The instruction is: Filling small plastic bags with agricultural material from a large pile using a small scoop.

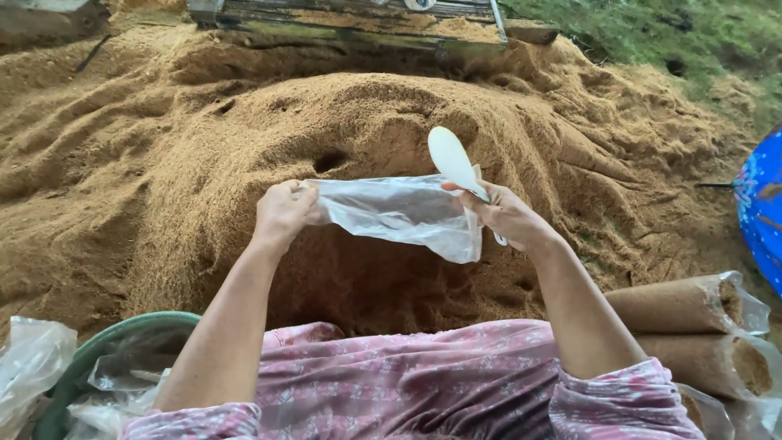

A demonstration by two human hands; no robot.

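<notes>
Clear thin plastic: one bag [399, 213], empty and crumpled, held stretched between both hands above a hollow scooped into the front of the heap.

Left hand [283, 210]: fingers closed tight on the bag's left edge, bunched in a fist; nothing else in it.

Right hand [507, 213]: fingers closed on the bag's right edge and, in the same grip, on the handle of a white scoop [454, 163]. The bag's lower right corner hangs slack just below this hand.

Bag, position and axis: long axis runs left to right, nearly level, spanning the gap from one hand to the other. Neither hand is nearer; each has an end. Which end is the mouth cannot be told.

Scoop, position and axis: long axis runs up and to the left from the right hand, bowl uppermost and pointing away from the person, toward the heap. The handle end shows below the hand. The bowl stands above the bag's upper right edge, close to it.

Sawdust heap [350, 114]: tan, loose, filling most of the view, directly beyond the bag.

Filled bags [676, 305]: two or more clear cylinders packed with the same tan material, lying on their sides at lower right.

Green basin [122, 330]: rim at lower left, loose clear bags inside and beside it.

Blue sheet [762, 212]: right edge.

Weathered timber frame [350, 20]: top, behind the heap.
</notes>
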